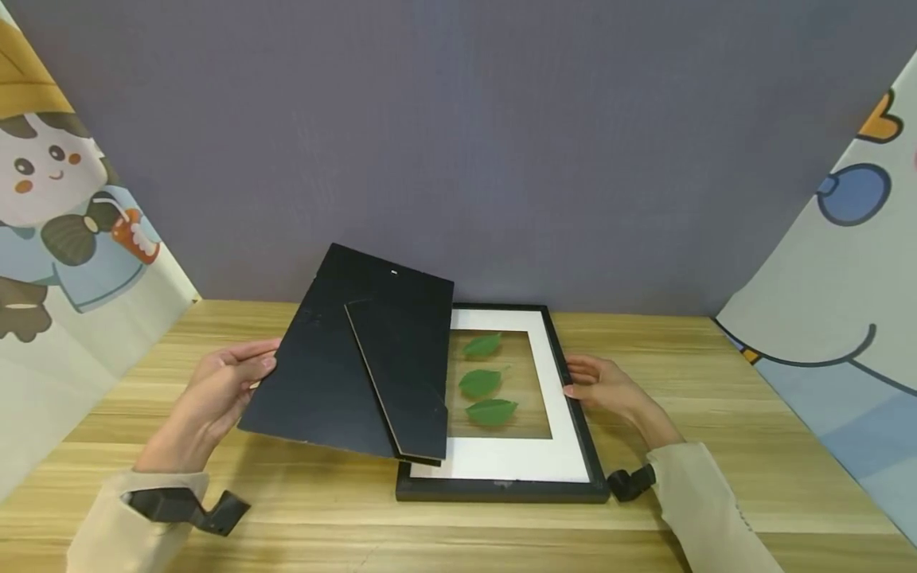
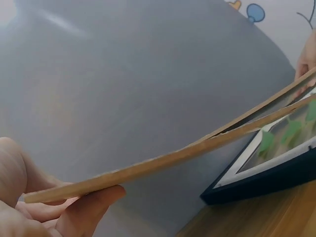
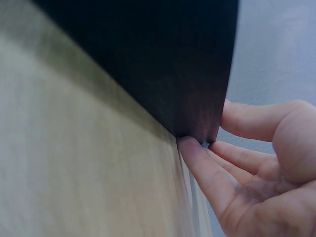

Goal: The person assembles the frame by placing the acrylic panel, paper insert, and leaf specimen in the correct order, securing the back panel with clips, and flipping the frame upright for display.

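My left hand [image 1: 218, 390] pinches the left edge of a black backing board [image 1: 308, 366], thumb on one face and fingers on the other. The board is tilted, its left side raised, and covers the left part of a black picture frame [image 1: 501, 491]. A stand leg [image 1: 401, 374] is attached to the board. Inside the frame, a white mat [image 1: 501, 460] surrounds a see-through window with three green leaves [image 1: 480, 383]. At the frame's right side, my right hand [image 1: 609, 390] grips the edge; the right wrist view shows the thumb [image 3: 252, 118] and fingertips touching the dark frame.
Under the frame is a wood-grain table [image 1: 344, 525]. A grey panel [image 1: 501, 159] rises behind it, with cartoon-printed walls [image 1: 79, 263] on the left and right. Each wrist carries a black camera mount [image 1: 189, 509].
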The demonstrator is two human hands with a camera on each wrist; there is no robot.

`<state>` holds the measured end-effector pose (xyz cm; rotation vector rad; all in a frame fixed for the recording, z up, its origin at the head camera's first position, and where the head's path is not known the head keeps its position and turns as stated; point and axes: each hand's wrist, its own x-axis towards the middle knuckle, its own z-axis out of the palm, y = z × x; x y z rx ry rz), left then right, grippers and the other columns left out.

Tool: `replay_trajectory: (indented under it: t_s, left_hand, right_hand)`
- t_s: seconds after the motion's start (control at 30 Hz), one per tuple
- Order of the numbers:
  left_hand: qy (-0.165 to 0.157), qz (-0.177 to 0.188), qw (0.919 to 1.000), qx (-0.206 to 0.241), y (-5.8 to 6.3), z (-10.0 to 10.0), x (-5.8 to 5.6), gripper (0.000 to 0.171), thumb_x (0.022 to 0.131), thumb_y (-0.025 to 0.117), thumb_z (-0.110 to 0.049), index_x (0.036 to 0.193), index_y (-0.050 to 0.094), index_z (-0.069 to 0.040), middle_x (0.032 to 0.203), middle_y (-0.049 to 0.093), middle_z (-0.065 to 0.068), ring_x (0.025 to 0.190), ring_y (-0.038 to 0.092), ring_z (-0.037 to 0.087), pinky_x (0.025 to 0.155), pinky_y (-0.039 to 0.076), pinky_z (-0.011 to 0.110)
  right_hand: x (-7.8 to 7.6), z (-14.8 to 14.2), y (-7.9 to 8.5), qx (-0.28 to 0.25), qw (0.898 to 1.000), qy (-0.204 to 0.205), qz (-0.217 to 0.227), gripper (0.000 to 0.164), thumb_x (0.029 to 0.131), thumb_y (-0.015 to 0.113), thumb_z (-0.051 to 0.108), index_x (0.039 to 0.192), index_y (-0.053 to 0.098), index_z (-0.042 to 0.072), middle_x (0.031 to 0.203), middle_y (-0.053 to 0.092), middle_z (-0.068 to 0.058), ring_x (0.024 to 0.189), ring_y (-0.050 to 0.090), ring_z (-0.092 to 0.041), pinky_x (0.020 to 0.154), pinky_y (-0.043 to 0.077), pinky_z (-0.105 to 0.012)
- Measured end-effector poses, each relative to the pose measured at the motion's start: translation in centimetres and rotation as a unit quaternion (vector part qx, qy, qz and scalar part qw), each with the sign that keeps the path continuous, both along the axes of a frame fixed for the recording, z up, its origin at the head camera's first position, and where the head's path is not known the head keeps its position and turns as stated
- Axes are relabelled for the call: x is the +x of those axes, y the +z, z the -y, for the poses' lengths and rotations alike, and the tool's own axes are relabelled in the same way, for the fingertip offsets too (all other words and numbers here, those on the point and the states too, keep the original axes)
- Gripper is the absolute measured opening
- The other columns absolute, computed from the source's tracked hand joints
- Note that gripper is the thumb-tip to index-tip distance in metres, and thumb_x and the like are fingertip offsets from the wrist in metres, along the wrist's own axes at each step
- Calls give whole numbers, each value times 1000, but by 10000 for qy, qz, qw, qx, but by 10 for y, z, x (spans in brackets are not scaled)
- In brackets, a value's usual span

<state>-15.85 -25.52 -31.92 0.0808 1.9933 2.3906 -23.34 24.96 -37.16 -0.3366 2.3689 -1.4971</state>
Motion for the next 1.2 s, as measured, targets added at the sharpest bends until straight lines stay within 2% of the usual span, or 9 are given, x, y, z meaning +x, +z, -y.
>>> replay_trajectory:
  t_s: [0.17,0.33,0.4,0.47,0.57,0.67,1.0,1.2]
  left_hand:
    - [-86,178,9995,235,3,-16,0,35,94,49,7,93,69,-22,96,65,-10,77,61,1,57,47,12]
    - [-99,376,9991,187,6,-33,0,29,94,50,5,95,66,-20,93,66,-9,74,62,2,58,49,13]
    - [-127,421,9990,75,7,-40,-1,23,95,50,4,103,61,-14,92,66,-9,74,62,2,59,51,14]
    - [-117,459,9989,-44,7,-47,-1,23,95,49,3,115,56,-5,92,66,-10,74,63,2,60,52,15]
    - [-57,513,9982,-302,8,-57,-2,39,96,49,1,133,41,6,94,63,-12,70,59,0,58,49,14]
    - [18,568,9974,-453,8,-67,-3,48,96,48,0,140,31,11,95,61,-14,67,54,-2,56,44,13]
    - [120,661,9975,-231,4,-99,-5,47,95,45,3,138,31,14,94,60,-9,80,60,1,64,52,17]
    - [298,731,9968,-96,-3,-119,-6,40,93,44,6,132,36,13,91,61,-7,78,61,2,64,53,17]
  right_hand:
    - [0,0,-2,-67,10000,-34,44,68,90,61,4,145,23,-11,145,30,-36,134,33,-48,91,51,-40]
    - [-1,0,-3,-79,9999,-50,64,67,91,61,3,145,23,-11,145,30,-36,134,33,-48,93,51,-42]
    - [-1,1,-3,-94,9999,-53,65,67,91,61,2,145,23,-12,145,30,-36,134,33,-48,93,51,-41]
    - [-2,1,-3,-106,9999,-44,61,67,91,60,2,145,23,-12,145,29,-36,134,33,-48,92,51,-38]
    - [-2,2,-2,-124,9999,-62,57,66,90,60,1,144,24,-12,146,29,-36,134,33,-48,90,52,-35]
    - [-2,2,-2,-119,9999,-66,55,66,90,60,1,144,24,-12,146,29,-36,134,33,-48,90,52,-36]
    - [-2,0,-3,-117,9999,-9,36,67,91,60,2,144,23,-12,146,28,-36,134,32,-49,94,50,-42]
    - [-3,-2,-4,-31,10000,-37,14,67,91,60,3,144,23,-12,145,28,-36,133,33,-49,96,49,-46]
